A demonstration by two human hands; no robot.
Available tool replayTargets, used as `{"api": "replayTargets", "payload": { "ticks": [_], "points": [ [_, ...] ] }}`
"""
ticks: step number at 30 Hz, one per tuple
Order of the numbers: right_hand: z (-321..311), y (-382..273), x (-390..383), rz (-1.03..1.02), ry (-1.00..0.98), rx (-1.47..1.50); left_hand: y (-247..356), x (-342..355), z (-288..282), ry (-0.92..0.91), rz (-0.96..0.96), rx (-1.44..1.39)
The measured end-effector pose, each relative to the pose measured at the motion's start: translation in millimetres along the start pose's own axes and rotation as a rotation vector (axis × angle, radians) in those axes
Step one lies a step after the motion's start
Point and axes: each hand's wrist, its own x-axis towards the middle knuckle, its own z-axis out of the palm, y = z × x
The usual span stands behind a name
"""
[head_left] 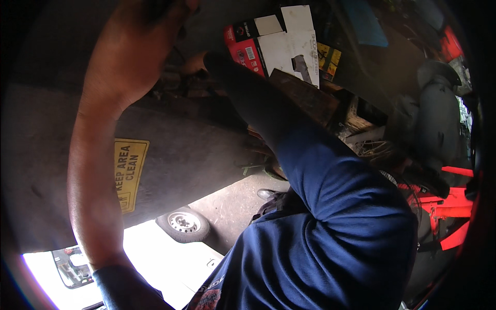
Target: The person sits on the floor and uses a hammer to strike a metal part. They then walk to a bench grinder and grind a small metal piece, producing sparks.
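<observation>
My left hand (132, 59) is raised at the upper left, its bare forearm rising from the lower edge. Its fingers curl at the top of the picture, partly cut off, over something dark that I cannot make out. My right arm, in a blue sleeve (330, 181) with a black lower part, reaches across to the upper middle. Only a small, dim piece of my right hand (194, 65) shows past the cuff, near dark metal-looking parts (168, 81); its fingers are hidden in shadow. Just beyond that cuff lies a red, white and black cardboard box (287, 49).
A dark panel (191, 150) with a yellow sign (135, 173) spans the left. Below it are a wheel (183, 223) and a white vehicle (155, 258). A small yellow box (328, 59), a grey cylinder (438, 113) and a red metal frame (449, 204) are at right.
</observation>
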Motion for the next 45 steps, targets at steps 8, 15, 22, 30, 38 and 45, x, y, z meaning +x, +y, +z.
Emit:
{"api": "replayTargets", "payload": {
  "ticks": [8, 15, 22, 30, 38, 45],
  "points": [
    [-9.5, 24.6, 40.2, -0.050, -0.187, 0.021, -11.9, -37.3, 25.1, 0.019, -0.200, -0.201],
    [1.0, 29.2, 46.9, 0.066, -0.301, 0.222, 0.0, -37.9, 16.4, -0.124, -0.591, -0.577],
    [10.1, 20.4, -25.0, -0.020, 0.193, 0.102, -0.5, -29.9, 35.1, -0.134, -0.671, -0.706],
    [133.2, 37.8, -258.5, 0.207, 0.572, 0.430, 81.1, -29.0, 33.7, -0.180, -0.729, -0.847],
    [205.2, 34.3, -580.9, 0.745, 0.277, 0.377, 195.2, -110.0, 70.1, 0.364, -0.601, -0.918],
    [104.7, -31.7, -814.2, 0.813, 0.683, 0.340, 297.8, -226.6, 204.7, -0.419, -0.911, -1.134]
  ]
}}
